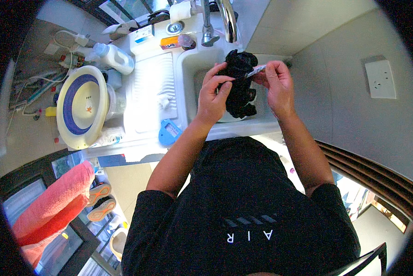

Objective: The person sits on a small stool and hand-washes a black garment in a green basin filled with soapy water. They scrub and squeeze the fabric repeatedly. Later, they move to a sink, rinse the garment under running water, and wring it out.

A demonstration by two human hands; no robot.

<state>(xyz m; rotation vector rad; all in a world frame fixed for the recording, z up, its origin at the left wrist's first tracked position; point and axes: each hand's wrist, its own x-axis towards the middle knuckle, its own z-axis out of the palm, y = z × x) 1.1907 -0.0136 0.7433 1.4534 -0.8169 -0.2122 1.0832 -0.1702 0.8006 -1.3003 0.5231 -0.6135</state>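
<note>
Over the white sink basin [189,89], a bunched black cloth [241,76] hangs in front of me, its lower end gathered in folds. My left hand [215,91] pinches the cloth at its left side. Between the thumb and fingers of my right hand [277,81] is a thin whitish strip [256,71], slanting down to the cloth. Whether the strip is joined to the cloth, I cannot tell. Part of a pale round rim [232,120] shows below the cloth; the rest of it is hidden.
The chrome faucet [228,24] rises behind the sink. Left of it are a ribbed washboard [158,89], a blue plastic brush or scoop [169,132], an orange packet [170,42], a white jug [115,58] and a collapsible basin [82,103]. A wall with a socket [380,80] stands close at right.
</note>
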